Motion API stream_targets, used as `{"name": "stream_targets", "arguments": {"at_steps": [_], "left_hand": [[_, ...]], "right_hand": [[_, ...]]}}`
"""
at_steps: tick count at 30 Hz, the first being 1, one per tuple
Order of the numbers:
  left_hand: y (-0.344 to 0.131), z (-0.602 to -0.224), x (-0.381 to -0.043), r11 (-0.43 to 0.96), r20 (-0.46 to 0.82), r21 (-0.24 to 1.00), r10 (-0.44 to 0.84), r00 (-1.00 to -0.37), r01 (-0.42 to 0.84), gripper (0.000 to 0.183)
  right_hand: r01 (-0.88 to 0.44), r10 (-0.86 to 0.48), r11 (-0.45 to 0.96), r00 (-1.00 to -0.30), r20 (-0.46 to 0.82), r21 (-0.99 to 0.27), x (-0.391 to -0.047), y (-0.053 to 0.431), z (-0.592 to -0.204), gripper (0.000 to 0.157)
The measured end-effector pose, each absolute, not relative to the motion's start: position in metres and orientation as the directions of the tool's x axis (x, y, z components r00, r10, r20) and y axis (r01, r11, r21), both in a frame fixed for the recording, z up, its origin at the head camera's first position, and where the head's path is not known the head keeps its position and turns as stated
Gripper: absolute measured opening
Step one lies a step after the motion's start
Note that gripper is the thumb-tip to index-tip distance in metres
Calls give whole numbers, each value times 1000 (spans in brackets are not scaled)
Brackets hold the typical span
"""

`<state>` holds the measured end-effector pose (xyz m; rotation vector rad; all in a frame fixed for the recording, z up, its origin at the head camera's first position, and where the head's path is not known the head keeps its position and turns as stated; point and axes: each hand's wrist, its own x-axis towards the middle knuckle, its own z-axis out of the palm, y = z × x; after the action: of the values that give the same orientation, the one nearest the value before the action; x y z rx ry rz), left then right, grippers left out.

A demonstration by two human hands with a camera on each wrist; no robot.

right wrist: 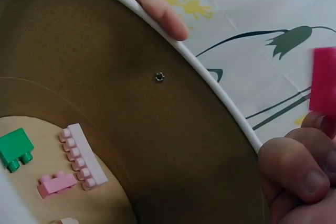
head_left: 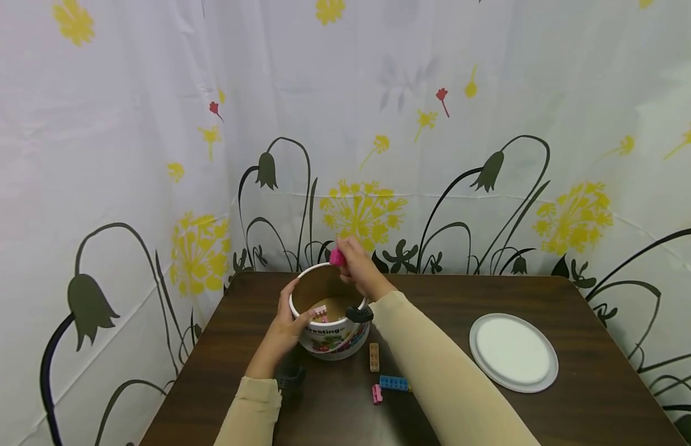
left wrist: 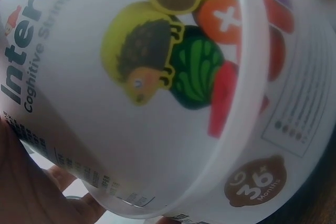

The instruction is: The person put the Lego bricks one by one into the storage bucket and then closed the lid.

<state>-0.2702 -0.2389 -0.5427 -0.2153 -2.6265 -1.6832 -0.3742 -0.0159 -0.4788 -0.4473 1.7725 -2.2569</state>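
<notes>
A white printed bucket (head_left: 333, 352) stands tilted on the table, its opening facing up. My left hand (head_left: 286, 327) grips its left side, thumb at the rim and fingers round the outside wall. Above the far right of the rim, my right hand (head_left: 360, 267) pinches a bright pink toy brick (head_left: 336, 257), seen too at the edge of the right wrist view. Inside on the bucket's floor lie a green brick (right wrist: 16, 149), a long pale pink brick (right wrist: 85, 157) and a short pink brick (right wrist: 58, 184). Printed fruit and a hedgehog cover the wall in the left wrist view.
On the brown table (head_left: 434, 297), right of the bucket, lie an orange brick (head_left: 374, 357), a blue brick (head_left: 393, 383) and a small pink brick (head_left: 377, 394). A round white lid (head_left: 514, 352) lies farther right. A patterned curtain (head_left: 378, 124) hangs behind the table.
</notes>
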Motion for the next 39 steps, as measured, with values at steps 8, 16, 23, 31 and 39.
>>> {"name": "stream_targets", "arguments": {"at_steps": [8,16,23,31,39], "left_hand": [[-240,-544,-271,387,98,913,103,-990,131,90],[-240,-542,-271,399,83,909,99,-992,116,89],[-240,-539,-273,425,97,896,100,-990,131,90],[-241,-543,-269,431,100,893,88,-991,129,92],[-240,-546,-270,427,99,896,77,-992,123,90]], "right_hand": [[-27,-379,-260,-917,128,-965,-374,-16,-477,47],[-13,-364,-251,-925,107,-968,-371,-17,-473,33],[-105,-304,-226,-937,172,-969,-370,-18,-477,37],[-442,-238,72,-878,415,-894,-345,-15,-489,37],[-558,-335,232,-815,473,-797,-325,0,-507,35]]}}
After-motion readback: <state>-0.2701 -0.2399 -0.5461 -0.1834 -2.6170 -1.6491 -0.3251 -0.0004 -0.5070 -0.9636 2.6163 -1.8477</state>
